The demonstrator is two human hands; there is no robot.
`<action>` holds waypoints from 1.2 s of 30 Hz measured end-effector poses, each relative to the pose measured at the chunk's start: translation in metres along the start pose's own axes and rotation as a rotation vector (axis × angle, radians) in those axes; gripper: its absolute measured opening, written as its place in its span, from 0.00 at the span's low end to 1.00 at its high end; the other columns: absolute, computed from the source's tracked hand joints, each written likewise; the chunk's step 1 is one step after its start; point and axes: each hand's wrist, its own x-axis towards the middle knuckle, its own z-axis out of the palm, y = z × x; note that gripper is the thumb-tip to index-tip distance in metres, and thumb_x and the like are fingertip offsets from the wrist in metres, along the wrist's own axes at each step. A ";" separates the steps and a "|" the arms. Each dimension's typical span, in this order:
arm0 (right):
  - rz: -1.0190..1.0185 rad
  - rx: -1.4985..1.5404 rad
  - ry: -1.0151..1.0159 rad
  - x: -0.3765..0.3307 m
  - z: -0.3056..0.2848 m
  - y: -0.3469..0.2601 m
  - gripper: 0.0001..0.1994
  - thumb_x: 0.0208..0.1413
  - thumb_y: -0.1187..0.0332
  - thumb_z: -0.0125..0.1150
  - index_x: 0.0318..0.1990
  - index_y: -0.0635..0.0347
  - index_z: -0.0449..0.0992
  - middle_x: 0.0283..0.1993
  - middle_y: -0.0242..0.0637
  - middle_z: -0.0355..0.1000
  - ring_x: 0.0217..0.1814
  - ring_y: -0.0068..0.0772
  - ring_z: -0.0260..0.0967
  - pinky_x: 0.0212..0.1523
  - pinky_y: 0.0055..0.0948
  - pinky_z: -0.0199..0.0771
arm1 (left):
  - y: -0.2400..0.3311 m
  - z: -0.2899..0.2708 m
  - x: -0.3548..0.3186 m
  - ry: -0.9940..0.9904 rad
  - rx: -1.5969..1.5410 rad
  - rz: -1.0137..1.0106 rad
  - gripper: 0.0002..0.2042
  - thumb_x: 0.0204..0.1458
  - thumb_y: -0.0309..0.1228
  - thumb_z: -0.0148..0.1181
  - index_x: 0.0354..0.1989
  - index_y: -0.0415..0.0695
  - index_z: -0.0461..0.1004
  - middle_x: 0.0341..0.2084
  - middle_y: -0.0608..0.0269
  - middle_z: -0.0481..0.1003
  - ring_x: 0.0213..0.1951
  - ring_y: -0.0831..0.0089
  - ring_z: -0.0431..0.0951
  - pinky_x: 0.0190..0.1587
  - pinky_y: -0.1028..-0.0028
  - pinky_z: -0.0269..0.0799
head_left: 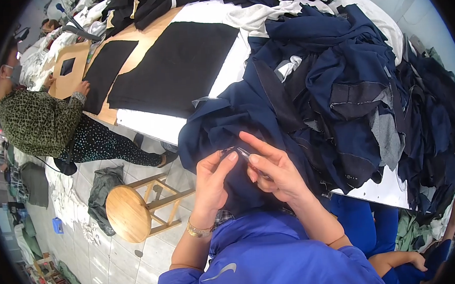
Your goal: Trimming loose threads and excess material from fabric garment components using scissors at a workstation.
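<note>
My left hand (213, 179) is closed, with thumb and forefinger pinching an edge of the navy garment (226, 124) that drapes over the table's near side. Close beside it, my right hand (277, 174) grips a small pair of thread snips (244, 153), its metal tip pointing at the pinched edge. The right forefinger is stretched out and the other fingers are curled around the snips. Part of the snips is hidden in the palm. Navy cloth hangs down behind and below both hands.
A large heap of navy garments (332, 73) covers the table's right side. Black cut fabric panels (176, 67) lie to the left on the white tabletop (148, 127). A wooden stool (127, 213) stands at left. A co-worker (38, 119) handles a brown board (69, 68); another person's hand (416, 260) shows lower right.
</note>
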 end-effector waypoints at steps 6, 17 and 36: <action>0.014 0.031 -0.011 0.001 -0.001 0.001 0.23 0.59 0.70 0.51 0.63 0.53 0.57 0.21 0.29 0.66 0.10 0.08 0.46 0.10 0.12 0.39 | 0.000 0.001 0.000 -0.006 0.064 0.038 0.06 0.51 0.23 0.57 0.36 0.37 0.76 0.31 0.66 0.77 0.34 0.84 0.73 0.39 0.84 0.66; 0.003 0.033 0.006 0.002 0.001 0.000 0.25 0.59 0.70 0.51 0.63 0.53 0.56 0.21 0.29 0.66 0.10 0.07 0.45 0.10 0.12 0.40 | 0.003 0.006 -0.001 -0.024 0.128 0.072 0.04 0.51 0.22 0.57 0.34 0.37 0.76 0.31 0.65 0.77 0.33 0.84 0.72 0.38 0.84 0.67; 0.021 0.009 -0.008 -0.001 0.000 0.000 0.24 0.59 0.70 0.51 0.63 0.53 0.56 0.21 0.29 0.66 0.11 0.07 0.45 0.10 0.11 0.40 | 0.000 -0.004 0.000 -0.024 -0.005 0.009 0.07 0.54 0.24 0.52 0.37 0.38 0.75 0.32 0.61 0.77 0.32 0.80 0.76 0.36 0.82 0.72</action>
